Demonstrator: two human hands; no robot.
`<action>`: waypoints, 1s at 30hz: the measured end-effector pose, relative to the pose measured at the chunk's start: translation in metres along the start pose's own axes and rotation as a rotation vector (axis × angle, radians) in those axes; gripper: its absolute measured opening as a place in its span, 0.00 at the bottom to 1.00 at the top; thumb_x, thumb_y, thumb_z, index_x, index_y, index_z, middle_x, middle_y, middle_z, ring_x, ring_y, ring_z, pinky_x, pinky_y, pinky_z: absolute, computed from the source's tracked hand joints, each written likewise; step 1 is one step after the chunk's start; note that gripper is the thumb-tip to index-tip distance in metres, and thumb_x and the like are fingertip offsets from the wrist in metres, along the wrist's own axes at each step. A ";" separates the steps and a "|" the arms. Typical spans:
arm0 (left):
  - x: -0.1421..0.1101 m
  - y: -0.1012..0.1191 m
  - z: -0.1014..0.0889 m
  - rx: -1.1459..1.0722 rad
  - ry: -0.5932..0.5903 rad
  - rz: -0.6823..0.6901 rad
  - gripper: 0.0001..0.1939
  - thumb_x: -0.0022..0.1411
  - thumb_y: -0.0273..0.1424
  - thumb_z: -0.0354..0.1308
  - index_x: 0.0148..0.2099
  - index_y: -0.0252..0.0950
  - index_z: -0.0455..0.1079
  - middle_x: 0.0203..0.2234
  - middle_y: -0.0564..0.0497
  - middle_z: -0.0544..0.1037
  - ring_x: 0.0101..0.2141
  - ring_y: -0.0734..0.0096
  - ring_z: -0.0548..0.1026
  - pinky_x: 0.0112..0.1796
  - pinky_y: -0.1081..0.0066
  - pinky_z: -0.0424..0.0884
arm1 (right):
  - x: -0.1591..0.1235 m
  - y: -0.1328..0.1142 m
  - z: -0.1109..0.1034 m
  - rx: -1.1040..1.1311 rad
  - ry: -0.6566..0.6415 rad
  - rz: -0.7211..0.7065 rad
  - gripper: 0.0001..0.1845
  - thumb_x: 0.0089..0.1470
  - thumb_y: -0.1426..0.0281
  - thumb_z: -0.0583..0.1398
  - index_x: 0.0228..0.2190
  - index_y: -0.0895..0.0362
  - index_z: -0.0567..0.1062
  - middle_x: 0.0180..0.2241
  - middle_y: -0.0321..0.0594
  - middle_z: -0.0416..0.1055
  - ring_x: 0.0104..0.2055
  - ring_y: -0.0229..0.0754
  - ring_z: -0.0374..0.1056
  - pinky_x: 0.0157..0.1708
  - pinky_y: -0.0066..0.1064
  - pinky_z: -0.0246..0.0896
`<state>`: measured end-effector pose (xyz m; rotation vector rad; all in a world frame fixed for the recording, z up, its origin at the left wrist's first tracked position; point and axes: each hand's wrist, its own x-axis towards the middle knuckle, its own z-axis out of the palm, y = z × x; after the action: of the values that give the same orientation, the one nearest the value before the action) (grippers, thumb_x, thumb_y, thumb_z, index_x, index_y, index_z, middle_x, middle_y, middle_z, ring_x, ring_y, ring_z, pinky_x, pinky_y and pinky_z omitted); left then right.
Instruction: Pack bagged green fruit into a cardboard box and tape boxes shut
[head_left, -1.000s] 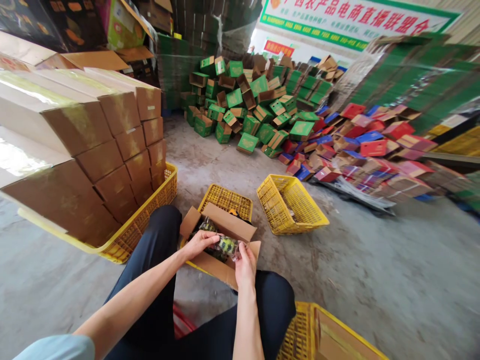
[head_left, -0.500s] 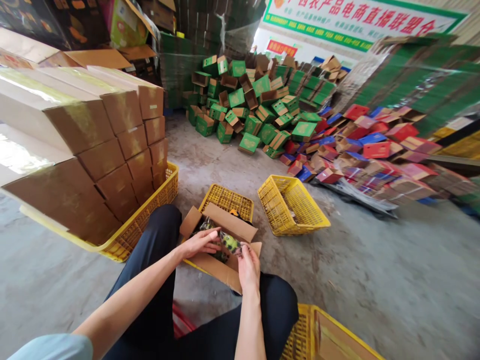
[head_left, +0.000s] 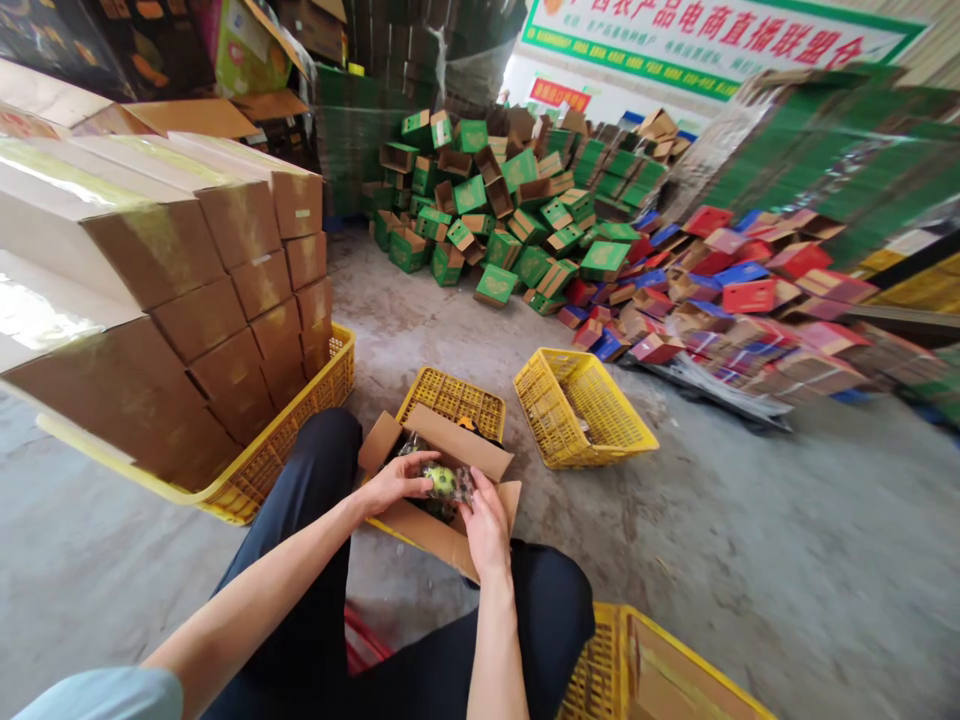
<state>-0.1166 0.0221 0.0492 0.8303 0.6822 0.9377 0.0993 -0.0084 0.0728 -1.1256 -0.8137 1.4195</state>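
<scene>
Between my two hands is a clear plastic packet (head_left: pixel 444 483) with something green and dark spotted inside; its exact kind I cannot make out. My left hand (head_left: pixel 401 479) grips its left end with thumb and fingers. At the other end, my right hand (head_left: pixel 486 520) has its fingers around the wrapping. Both hands are over an open cardboard box (head_left: pixel 465 446) with its flaps spread outward. More wrapped dark and green packets (head_left: pixel 414 445) lie inside, partly covered by my left hand. The box rests on an upturned yellow crate (head_left: pixel 454 402) between my knees.
Stacked taped cartons (head_left: pixel 217 310) fill a large yellow crate (head_left: pixel 225 497) on the left. A yellow basket (head_left: pixel 585 410) stands ahead to the right, another crate (head_left: pixel 600 665) by my right knee. Green boxes (head_left: pixel 495 285) and red and blue boxes (head_left: pixel 750 297) lie heaped farther back.
The packet has shifted slightly left and lies flatter over the box. My left hand has closed on its left end; my right hand has moved a little left and up with it.
</scene>
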 end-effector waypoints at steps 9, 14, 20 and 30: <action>0.001 -0.001 0.005 0.002 -0.073 0.080 0.54 0.49 0.31 0.78 0.74 0.42 0.57 0.58 0.40 0.77 0.56 0.54 0.76 0.58 0.59 0.68 | -0.003 0.003 0.006 -0.014 0.005 0.120 0.32 0.42 0.56 0.76 0.49 0.49 0.81 0.54 0.44 0.78 0.55 0.57 0.75 0.49 0.45 0.75; 0.001 -0.002 0.006 0.107 -0.010 0.007 0.38 0.55 0.44 0.74 0.64 0.36 0.72 0.55 0.40 0.79 0.54 0.52 0.77 0.57 0.57 0.69 | -0.002 0.003 0.005 -0.048 0.026 0.104 0.30 0.40 0.55 0.76 0.45 0.51 0.84 0.51 0.44 0.81 0.52 0.56 0.77 0.51 0.44 0.74; 0.001 -0.003 0.006 0.139 0.063 -0.019 0.35 0.57 0.52 0.70 0.58 0.32 0.78 0.48 0.39 0.82 0.48 0.53 0.80 0.50 0.58 0.75 | 0.000 0.004 0.002 -0.116 0.011 0.029 0.30 0.43 0.52 0.75 0.47 0.51 0.84 0.54 0.45 0.79 0.58 0.58 0.73 0.58 0.48 0.70; 0.000 0.003 0.011 0.265 0.209 0.154 0.31 0.59 0.53 0.67 0.53 0.33 0.82 0.47 0.41 0.83 0.46 0.54 0.79 0.46 0.64 0.74 | 0.007 0.014 -0.002 -0.082 0.160 0.046 0.24 0.38 0.53 0.76 0.36 0.53 0.86 0.42 0.44 0.84 0.49 0.53 0.77 0.52 0.43 0.72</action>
<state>-0.1095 0.0199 0.0575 1.0384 0.9479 1.0980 0.0967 -0.0039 0.0574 -1.3102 -0.7418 1.3246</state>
